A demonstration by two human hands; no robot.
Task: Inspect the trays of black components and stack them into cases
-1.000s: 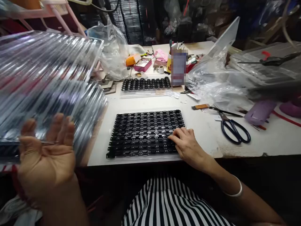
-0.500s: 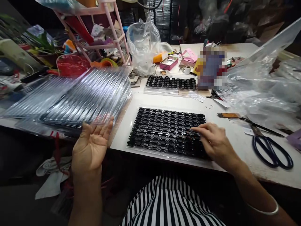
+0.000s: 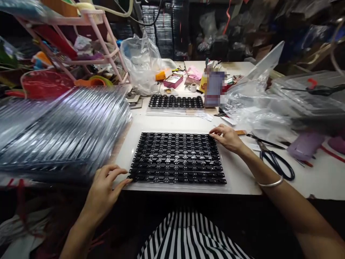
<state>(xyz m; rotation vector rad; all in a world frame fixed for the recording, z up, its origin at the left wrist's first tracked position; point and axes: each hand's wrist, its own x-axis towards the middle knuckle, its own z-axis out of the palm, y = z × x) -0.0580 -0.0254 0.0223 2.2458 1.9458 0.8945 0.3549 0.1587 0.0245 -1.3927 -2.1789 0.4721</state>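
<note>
A clear plastic tray (image 3: 185,187) on the table holds several rows of black circuit-board strips (image 3: 178,158). My left hand (image 3: 107,187) is at the tray's near left corner, thumb and forefinger slightly apart, touching the ends of the nearest strips. At the far right corner, my right hand (image 3: 225,137) has thumb and fingertips closed on the end of the farthest strip. A stack of clear ribbed plastic trays (image 3: 67,126) lies left of my left hand.
Behind, another tray (image 3: 175,112) carries black boards (image 3: 176,101). Scissors (image 3: 275,162) and an orange-handled tool (image 3: 240,132) lie at the right, near crumpled plastic bags (image 3: 258,115). A pink rack (image 3: 107,54) stands at back left. The table's front edge runs below the tray.
My left hand has turned over and moved from the stacked trays to the strips' near left corner. My right hand has shifted from the strips' right side to their far right corner. The view has swung right.
</note>
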